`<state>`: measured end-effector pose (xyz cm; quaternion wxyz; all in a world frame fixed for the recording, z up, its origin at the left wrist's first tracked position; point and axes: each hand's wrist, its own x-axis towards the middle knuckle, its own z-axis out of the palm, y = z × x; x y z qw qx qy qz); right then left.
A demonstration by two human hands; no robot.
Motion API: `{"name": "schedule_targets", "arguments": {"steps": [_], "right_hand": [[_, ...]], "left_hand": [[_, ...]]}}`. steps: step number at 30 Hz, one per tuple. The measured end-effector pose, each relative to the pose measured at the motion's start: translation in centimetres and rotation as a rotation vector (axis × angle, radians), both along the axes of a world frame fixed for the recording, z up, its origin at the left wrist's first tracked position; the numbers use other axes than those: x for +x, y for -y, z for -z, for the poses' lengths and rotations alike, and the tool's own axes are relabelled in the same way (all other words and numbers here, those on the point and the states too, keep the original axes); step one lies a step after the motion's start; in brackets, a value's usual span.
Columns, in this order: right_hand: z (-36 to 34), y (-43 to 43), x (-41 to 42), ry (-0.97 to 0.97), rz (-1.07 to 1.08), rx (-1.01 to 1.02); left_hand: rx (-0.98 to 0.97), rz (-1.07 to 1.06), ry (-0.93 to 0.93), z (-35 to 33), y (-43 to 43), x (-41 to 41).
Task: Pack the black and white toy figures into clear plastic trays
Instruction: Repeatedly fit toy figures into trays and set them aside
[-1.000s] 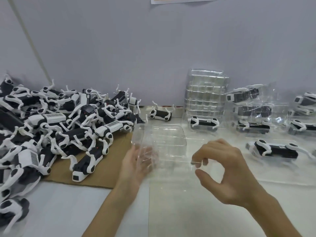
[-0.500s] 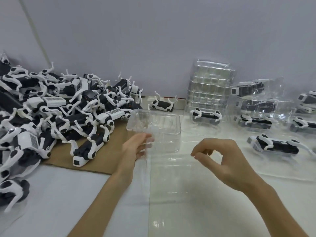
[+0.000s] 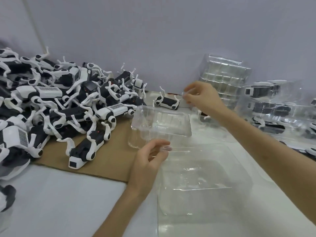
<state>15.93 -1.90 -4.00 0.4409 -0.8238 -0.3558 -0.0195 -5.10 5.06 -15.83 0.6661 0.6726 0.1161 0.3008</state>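
Gripping the clear tray [image 3: 162,124], left hand [image 3: 148,161] curled on its near edge, right hand [image 3: 203,98] pinched, hold unclear.

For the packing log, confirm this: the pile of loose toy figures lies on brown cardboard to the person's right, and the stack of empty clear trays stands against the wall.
One thing is wrong: the side. The pile of loose toy figures lies on brown cardboard to the person's left, not right. The stack of empty clear trays does stand against the wall. The head view shows this.
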Motion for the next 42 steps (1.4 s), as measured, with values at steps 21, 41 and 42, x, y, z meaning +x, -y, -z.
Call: {"name": "schedule_targets", "arguments": {"steps": [21,41,42], "right_hand": [[0.9,-7.2,4.3,0.216,0.221,-0.214],[3.8,11.8,-13.1,-0.57,-0.096,0.77],[3.9,12.0,-13.1,-0.561,-0.12,0.793]], "left_hand": [[-0.021,0.032,0.03,-0.6,-0.4,0.0],[0.181,0.135,0.233,-5.6,0.0,-2.1],[0.165,0.11,0.226,-5.6,0.2,-2.2]]}}
